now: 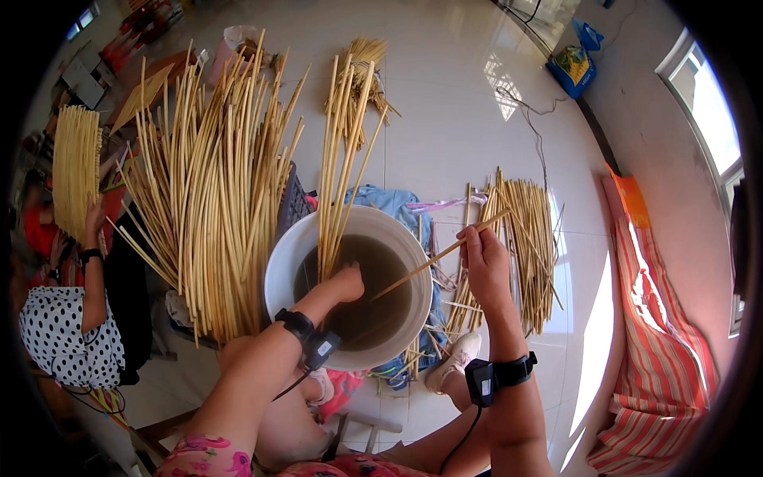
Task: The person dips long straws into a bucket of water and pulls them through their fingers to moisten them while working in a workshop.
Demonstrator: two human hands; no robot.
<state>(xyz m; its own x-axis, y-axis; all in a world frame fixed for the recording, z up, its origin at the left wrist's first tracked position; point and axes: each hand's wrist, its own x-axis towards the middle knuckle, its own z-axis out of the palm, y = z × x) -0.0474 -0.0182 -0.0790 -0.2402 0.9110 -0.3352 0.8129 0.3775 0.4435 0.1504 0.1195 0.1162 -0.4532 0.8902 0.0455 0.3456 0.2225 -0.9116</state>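
A white bucket (425, 262) of murky water (350, 326) stands between my knees. My left hand (346, 283) reaches down into it; its fingers are hidden, so I cannot tell whether they grip anything. Several long straw-coloured sticks (332, 183) stand upright in the bucket beyond that hand. To the right of the rim, my right hand (483, 258) is closed on a single thin stick (433, 260). The stick slants across the rim, its lower end over or in the water and its upper tip just past my fingers.
A tall sheaf of sticks (214, 183) leans at left beside a dark crate (294, 203). More sticks (528, 246) lie right of the bucket, and a tied bundle (362, 67) lies behind. At far left another person's hand (95, 219) holds a stick panel (77, 171). Striped cloth (656, 342) lies right.
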